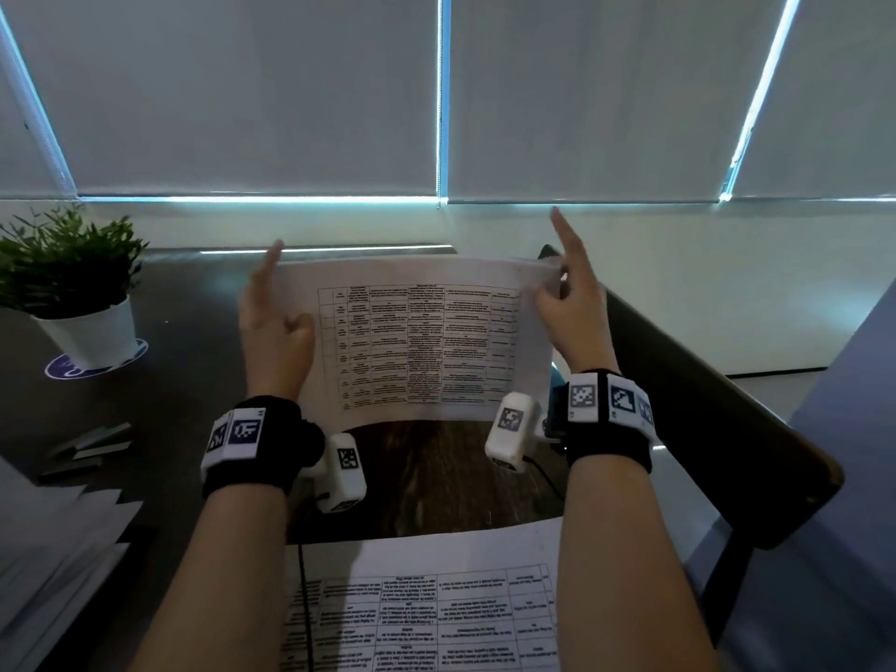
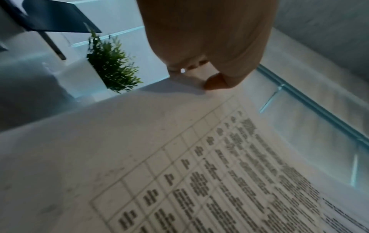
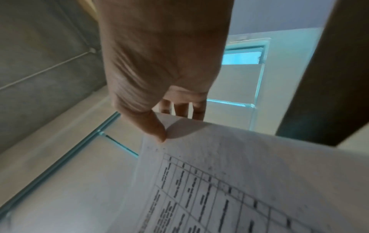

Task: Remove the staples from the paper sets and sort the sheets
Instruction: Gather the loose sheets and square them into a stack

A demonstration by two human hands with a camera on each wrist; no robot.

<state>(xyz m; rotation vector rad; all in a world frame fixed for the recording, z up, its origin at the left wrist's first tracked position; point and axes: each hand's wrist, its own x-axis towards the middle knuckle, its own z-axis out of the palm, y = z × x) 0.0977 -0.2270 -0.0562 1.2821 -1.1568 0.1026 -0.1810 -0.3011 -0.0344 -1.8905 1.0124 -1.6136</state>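
You hold the thin white printed paper set (image 1: 417,341), bowed, above the dark wood-grain table (image 1: 436,477): your left hand (image 1: 274,327) pinches its left edge, your right hand (image 1: 572,303) pinches its far right corner, forefinger raised.

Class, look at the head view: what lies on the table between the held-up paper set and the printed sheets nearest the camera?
In the head view, between the paper set and the near printed sheets lies bare dark table, crossed only by the wrist cameras and a thin cable.
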